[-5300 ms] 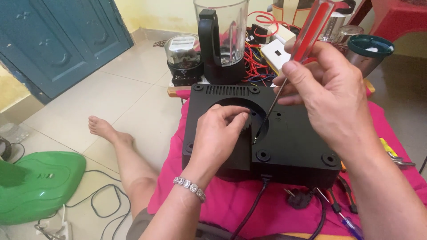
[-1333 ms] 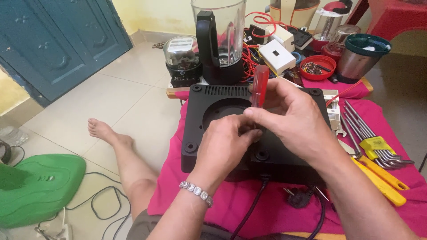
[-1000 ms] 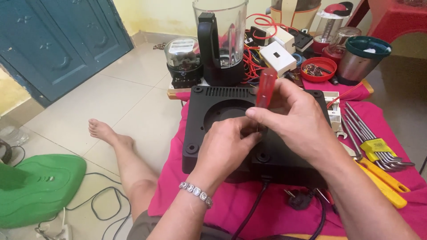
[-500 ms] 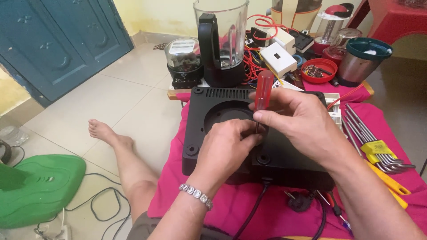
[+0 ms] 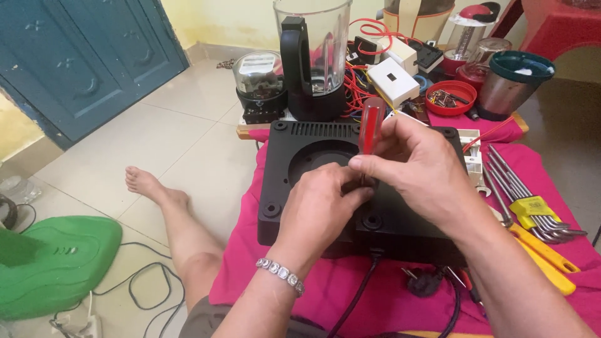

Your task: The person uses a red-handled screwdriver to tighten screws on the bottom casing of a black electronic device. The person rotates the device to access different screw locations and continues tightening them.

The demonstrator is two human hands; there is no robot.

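Black appliance base [image 5: 294,181] upside down on pink cloth [image 5: 350,294]. Right hand [image 5: 416,166] grips red-handled screwdriver [image 5: 370,125] upright over base; left hand [image 5: 322,209] pinches shaft. Blender jar [image 5: 313,56] crowds base's far edge, hex keys [image 5: 532,206] right; tile floor left open.

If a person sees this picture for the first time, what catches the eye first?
Both hands meet at the centre over a black appliance base lying on a pink cloth. The right hand holds a red screwdriver upright; the left hand touches its tip. Behind stands a blender jar, and a green cover lies at far left.
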